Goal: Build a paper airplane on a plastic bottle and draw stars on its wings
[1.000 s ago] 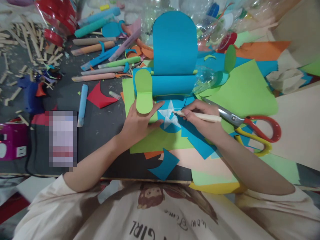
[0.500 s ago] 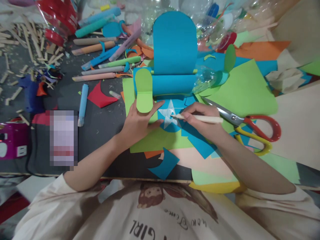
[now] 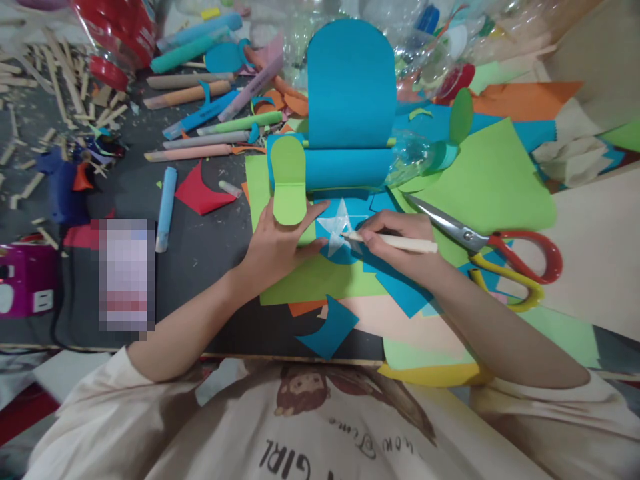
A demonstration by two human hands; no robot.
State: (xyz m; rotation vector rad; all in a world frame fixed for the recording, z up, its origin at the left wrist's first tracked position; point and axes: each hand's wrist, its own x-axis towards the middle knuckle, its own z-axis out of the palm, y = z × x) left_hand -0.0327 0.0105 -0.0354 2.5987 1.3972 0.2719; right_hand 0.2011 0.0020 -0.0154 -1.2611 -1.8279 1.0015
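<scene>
A white star [image 3: 341, 225] shows on a round blue paper piece [image 3: 345, 259] on a green sheet [image 3: 295, 285]. My right hand [image 3: 400, 237] grips a white marker [image 3: 407, 244], its tip on the star's middle. With thumb and fingers spread, my left hand [image 3: 280, 243] lies flat at the left edge of the blue piece. A green paper strip with rounded ends [image 3: 289, 193] overlaps the back of that hand. It joins a plastic bottle [image 3: 410, 157] wrapped in blue paper, with a tall blue flap [image 3: 350, 83] rising from it.
Scissors [image 3: 467, 235] with red and yellow handles lie open at the right, on paper scraps. Several markers [image 3: 220, 138] lie at upper left, near wooden sticks [image 3: 65, 87] and a blue glue gun [image 3: 63, 183]. A blurred-out phone [image 3: 127, 277] rests at left.
My right hand and the marker have shifted slightly left and down over the star. The left hand stays in place.
</scene>
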